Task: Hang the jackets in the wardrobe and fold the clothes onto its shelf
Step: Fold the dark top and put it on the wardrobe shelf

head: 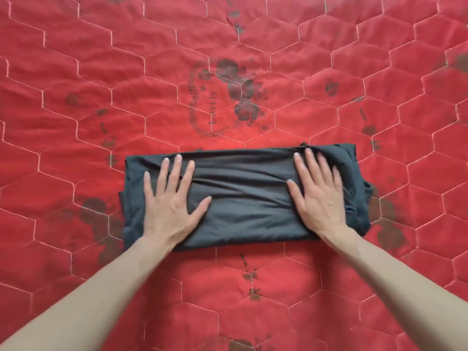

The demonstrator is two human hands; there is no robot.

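Observation:
A dark grey garment [243,198] lies folded into a wide rectangle on the red quilt, in the middle of the head view. My left hand [172,201] presses flat on its left part, fingers straight and spread. My right hand [316,193] presses flat on its right part, fingers straight and pointing away from me. The garment's right end is bunched and uneven, with loose folds sticking out past my right hand. Neither a wardrobe nor jackets are in view.
A red quilted bedspread [101,84] with hexagon stitching and faded dark flower prints fills the whole view under the garment.

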